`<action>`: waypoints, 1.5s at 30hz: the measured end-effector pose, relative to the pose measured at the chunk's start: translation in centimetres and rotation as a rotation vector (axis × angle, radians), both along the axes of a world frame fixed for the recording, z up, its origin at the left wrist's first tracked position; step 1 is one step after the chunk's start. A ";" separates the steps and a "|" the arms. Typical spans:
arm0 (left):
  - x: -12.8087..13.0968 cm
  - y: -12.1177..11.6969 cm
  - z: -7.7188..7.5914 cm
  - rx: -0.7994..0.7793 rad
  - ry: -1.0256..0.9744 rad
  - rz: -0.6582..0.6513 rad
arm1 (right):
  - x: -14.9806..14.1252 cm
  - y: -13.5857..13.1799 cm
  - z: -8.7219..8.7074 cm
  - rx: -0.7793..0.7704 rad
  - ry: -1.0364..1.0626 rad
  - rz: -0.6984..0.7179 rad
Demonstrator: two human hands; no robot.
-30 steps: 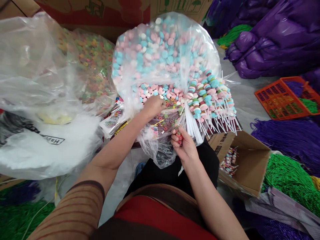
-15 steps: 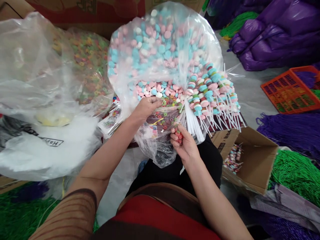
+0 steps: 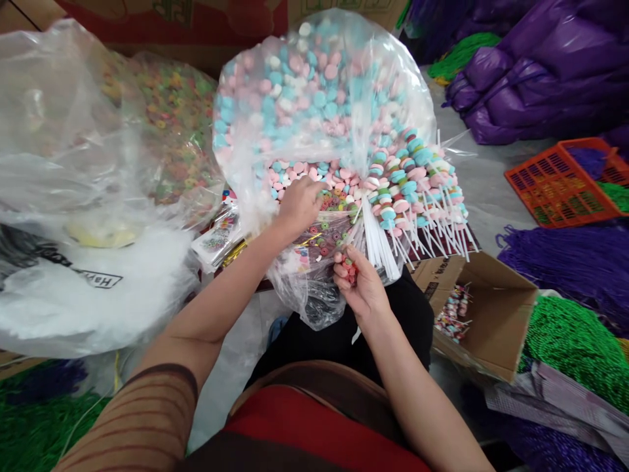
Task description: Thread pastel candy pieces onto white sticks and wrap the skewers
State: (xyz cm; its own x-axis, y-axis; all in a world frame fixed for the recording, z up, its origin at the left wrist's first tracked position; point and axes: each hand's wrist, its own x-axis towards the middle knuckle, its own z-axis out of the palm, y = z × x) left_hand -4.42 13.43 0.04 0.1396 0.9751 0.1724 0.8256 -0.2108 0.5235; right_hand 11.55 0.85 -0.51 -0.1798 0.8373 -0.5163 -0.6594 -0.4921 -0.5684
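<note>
Your left hand (image 3: 301,204) reaches into the open clear bag (image 3: 319,118), fingers curled over loose pink and blue candy discs (image 3: 299,174). Your right hand (image 3: 361,285) is clenched around a stick of red candy rings (image 3: 350,269), just below the bag's mouth, beside the finished candy sticks (image 3: 417,196).

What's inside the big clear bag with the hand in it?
The clear bag holds pink, blue and white round candies. The left hand reaches among them; those deeper down are hidden.

Glossy clear plastic bag (image 3: 324,85), matt brown cardboard box (image 3: 496,328), shiny purple plastic sacks (image 3: 535,78), orange plastic basket (image 3: 565,190).
</note>
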 end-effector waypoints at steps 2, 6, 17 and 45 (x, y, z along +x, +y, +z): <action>1.1 0.7 -0.2 -0.016 0.126 -0.080 | -0.1 0.0 0.0 -0.003 -0.005 -0.001; 2.3 0.8 -0.4 -0.069 0.255 -0.137 | -0.1 0.0 -0.1 -0.005 0.002 -0.006; -1.1 -2.0 0.7 -0.082 0.429 -0.067 | 0.0 -0.3 -0.4 0.000 0.016 -0.011; -4.0 -0.3 -0.1 -0.086 -0.059 0.178 | -0.1 -0.4 -0.3 0.023 -0.026 -0.007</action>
